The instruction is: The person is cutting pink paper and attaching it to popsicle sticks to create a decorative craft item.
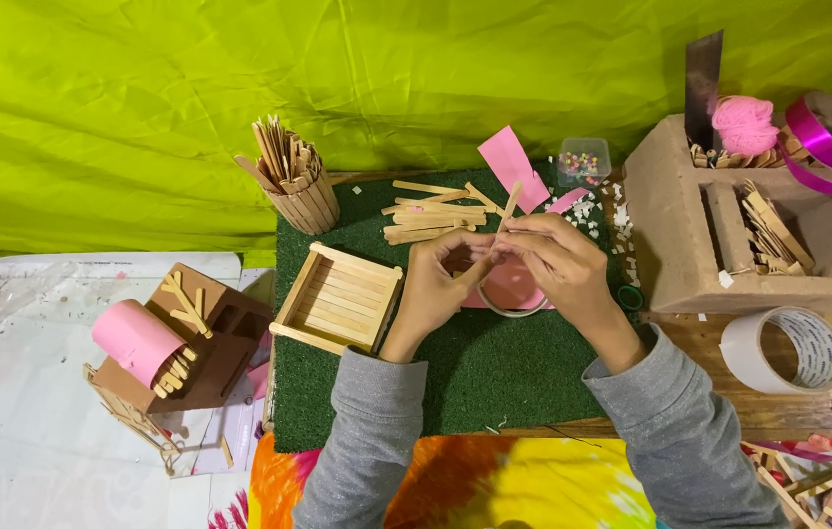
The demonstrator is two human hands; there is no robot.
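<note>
Both my hands meet above a green turf mat (494, 377). My right hand (558, 264) pinches a wooden craft stick (509, 204) that points up and away from me. My left hand (440, 279) grips the lower end of the same stick. Under my hands lies a pink round piece with a pale rim (514, 292), partly hidden. A shallow tray made of craft sticks (338, 299) rests on the mat just left of my left hand. Beyond my hands lies a loose pile of craft sticks (436, 216) and a pink paper scrap (512, 167).
A stick-built cup full of sticks (296, 186) stands at the mat's back left. A cardboard organiser (671, 216) holds pink yarn (744, 122) and ribbon at right, with a tape roll (783, 351) before it. A brown model with a pink roll (176, 338) sits at left. A small bead box (583, 160) is behind.
</note>
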